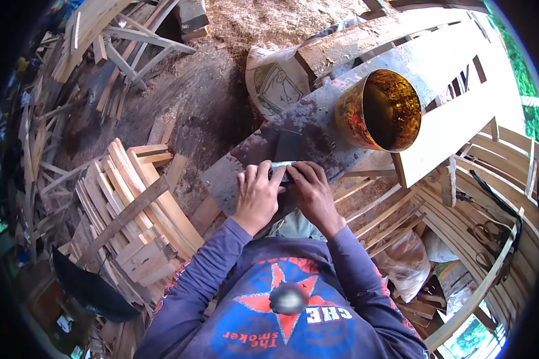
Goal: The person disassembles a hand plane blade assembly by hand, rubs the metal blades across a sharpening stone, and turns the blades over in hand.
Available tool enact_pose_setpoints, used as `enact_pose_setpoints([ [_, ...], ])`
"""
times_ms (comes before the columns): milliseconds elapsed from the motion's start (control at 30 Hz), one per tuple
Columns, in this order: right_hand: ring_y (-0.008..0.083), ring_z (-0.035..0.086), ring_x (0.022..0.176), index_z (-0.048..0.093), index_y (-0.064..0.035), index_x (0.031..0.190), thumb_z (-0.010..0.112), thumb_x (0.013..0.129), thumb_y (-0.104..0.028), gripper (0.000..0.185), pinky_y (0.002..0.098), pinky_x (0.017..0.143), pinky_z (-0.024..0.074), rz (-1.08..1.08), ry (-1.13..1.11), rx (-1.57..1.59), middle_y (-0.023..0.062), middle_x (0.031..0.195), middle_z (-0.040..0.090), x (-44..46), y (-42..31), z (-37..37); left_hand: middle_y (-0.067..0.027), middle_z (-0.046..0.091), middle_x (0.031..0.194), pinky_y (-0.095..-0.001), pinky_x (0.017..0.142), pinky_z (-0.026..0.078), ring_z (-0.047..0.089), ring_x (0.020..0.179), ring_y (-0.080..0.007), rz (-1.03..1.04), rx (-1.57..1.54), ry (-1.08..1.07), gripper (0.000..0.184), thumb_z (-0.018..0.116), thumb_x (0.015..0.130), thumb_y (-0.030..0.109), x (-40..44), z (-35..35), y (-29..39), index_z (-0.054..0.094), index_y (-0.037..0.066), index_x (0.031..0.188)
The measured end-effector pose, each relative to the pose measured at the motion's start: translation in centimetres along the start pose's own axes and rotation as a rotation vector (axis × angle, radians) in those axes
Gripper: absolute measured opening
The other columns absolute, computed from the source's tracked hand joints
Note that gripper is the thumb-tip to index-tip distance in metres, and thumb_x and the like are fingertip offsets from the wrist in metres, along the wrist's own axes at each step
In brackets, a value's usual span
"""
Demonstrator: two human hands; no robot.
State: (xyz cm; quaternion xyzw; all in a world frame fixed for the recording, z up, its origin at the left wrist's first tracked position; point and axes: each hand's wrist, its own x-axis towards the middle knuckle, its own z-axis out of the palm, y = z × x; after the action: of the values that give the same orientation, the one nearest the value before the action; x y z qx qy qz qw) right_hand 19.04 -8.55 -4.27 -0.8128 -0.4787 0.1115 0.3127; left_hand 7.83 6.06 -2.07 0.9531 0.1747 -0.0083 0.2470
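Observation:
Both hands meet in front of my body over the near end of a stained board (221, 175). My left hand (259, 194) and my right hand (310, 196) have their fingers bent around a small grey, metallic-looking piece (281, 170), held between them. The fingers partly cover it. Just beyond the hands, a dark flat rectangular block (288, 145) lies on the board. Farther up and to the right stands a round tin (348, 113) with dark liquid inside and a yellow-brown inner wall.
Stacked wood strips (153, 197) lie at the left, with a dark curved object (90, 287) below them. A printed sack (278, 84) is beyond the board. Wooden slats (455, 209) and a plastic bag (406, 263) are at the right. Sawdust covers the ground.

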Motion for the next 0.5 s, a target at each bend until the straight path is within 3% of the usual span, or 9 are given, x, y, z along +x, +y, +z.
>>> enact_pose_setpoints([
  [100, 0.037, 0.057, 0.124, 0.065, -0.0031, 0.129, 0.071, 0.082, -0.004, 0.048, 0.0472, 0.105, 0.0491, -0.065, -0.071, -0.013, 0.0137, 0.132, 0.063, -1.8, 0.1, 0.0, -0.0089, 0.056, 0.126, -0.0483, 0.094, 0.038, 0.051, 0.112, -0.0302, -0.03, -0.028, -0.023, 0.047, 0.074, 0.088, 0.02, -2.3, 0.5, 0.2, 0.065, 0.012, 0.134],
  [167, 0.0371, 0.057, 0.124, 0.065, -0.0034, 0.129, 0.07, 0.082, -0.003, 0.048, 0.0473, 0.105, 0.0489, -0.051, -0.063, 0.011, 0.0132, 0.131, 0.063, -1.3, 0.2, 0.4, -0.0087, 0.056, 0.129, -0.0495, 0.098, 0.037, 0.051, 0.117, -0.0312, -0.013, 0.0, 0.08, 0.045, 0.071, 0.089, 0.018, -2.8, 1.7, 0.3, 0.064, 0.01, 0.133],
  [267, 0.0366, 0.058, 0.123, 0.067, -0.0039, 0.127, 0.067, 0.08, -0.005, 0.047, 0.0485, 0.105, 0.0475, -0.039, -0.024, -0.004, 0.0123, 0.129, 0.065, 2.0, 0.4, 0.1, -0.0098, 0.056, 0.133, -0.0505, 0.1, 0.036, 0.051, 0.123, -0.0327, -0.026, -0.029, 0.2, 0.049, 0.068, 0.087, 0.012, 0.2, 2.8, -0.6, 0.06, 0.008, 0.135],
  [333, 0.0363, 0.058, 0.122, 0.067, -0.004, 0.126, 0.066, 0.077, -0.004, 0.049, 0.0482, 0.105, 0.0473, -0.042, -0.04, -0.041, 0.0126, 0.128, 0.065, 4.0, 0.0, -0.5, -0.0113, 0.057, 0.134, -0.0499, 0.103, 0.036, 0.051, 0.125, -0.0329, -0.063, -0.043, 0.167, 0.05, 0.065, 0.086, 0.008, 1.8, 2.3, -0.8, 0.06, 0.007, 0.136],
  [500, 0.0369, 0.057, 0.127, 0.066, -0.0058, 0.13, 0.065, 0.078, -0.004, 0.051, 0.0489, 0.107, 0.0461, -0.063, -0.021, -0.073, 0.0127, 0.131, 0.064, -0.2, 1.2, 2.0, -0.0108, 0.058, 0.135, -0.0518, 0.106, 0.037, 0.052, 0.128, -0.0301, -0.085, 0.061, 0.271, 0.054, 0.061, 0.085, 0.011, -1.7, 5.4, 0.0, 0.06, 0.009, 0.139],
])
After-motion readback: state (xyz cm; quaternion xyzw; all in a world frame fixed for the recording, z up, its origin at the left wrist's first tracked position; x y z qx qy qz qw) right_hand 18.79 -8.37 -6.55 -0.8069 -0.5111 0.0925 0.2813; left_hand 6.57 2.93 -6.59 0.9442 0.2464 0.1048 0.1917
